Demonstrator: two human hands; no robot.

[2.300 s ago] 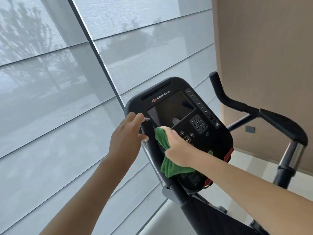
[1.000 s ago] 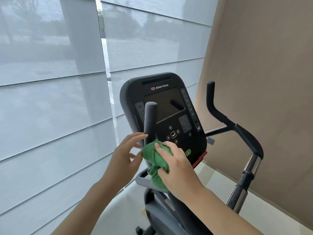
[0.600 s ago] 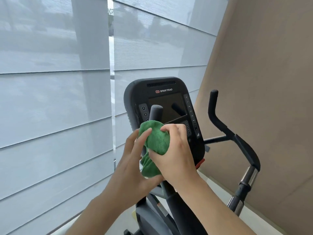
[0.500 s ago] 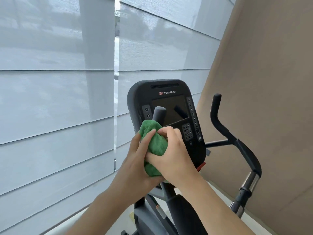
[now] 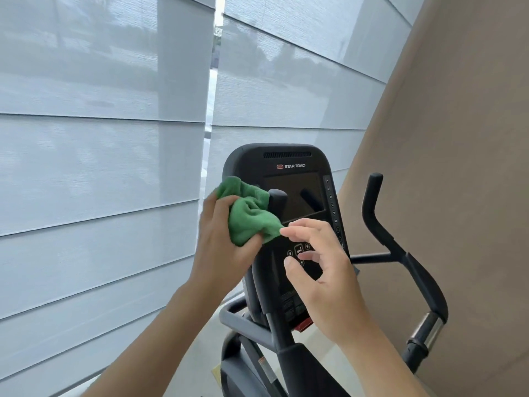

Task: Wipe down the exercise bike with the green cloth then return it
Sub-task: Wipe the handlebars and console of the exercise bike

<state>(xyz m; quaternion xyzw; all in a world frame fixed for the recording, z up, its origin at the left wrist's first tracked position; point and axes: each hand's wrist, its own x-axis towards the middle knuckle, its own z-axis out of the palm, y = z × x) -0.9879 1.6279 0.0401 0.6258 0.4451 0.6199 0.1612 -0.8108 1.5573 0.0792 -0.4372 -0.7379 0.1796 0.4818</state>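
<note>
**A:** Start at the left. What fills that side?

**B:** Pale window blinds (image 5: 100, 167) in wide horizontal bands, with a narrow bright gap (image 5: 211, 81) between two panels. Nothing stands in front of them, so the left of the bike is open.

**A:** And the cloth?

**B:** The green cloth (image 5: 247, 214) is bunched in the left hand (image 5: 226, 247), fingers and thumb curled round it, at the left edge of the console (image 5: 286, 224). It sits just beside the tip of the near black handlebar (image 5: 277, 200); whether it touches the tip, I can't tell.

**A:** Any writing?

**B:** "STAR TRAC" in pale letters beside a small red logo (image 5: 290, 166), under a slotted vent at the console's top edge. Down its right edge runs a column of small buttons; their marks are too small to read. A fine-print label low on the console is illegible too.

**A:** The other hand?

**B:** The right hand (image 5: 323, 270) hovers before the console's lower keys, fingers apart and loosely bent, holding nothing. Its forefinger tip is right at a corner of the cloth.

**A:** Further right?

**B:** The far handlebar (image 5: 375, 213) of the exercise bike (image 5: 289, 365) rises close to a tan wall (image 5: 458, 167), leaving little room on that side.
</note>
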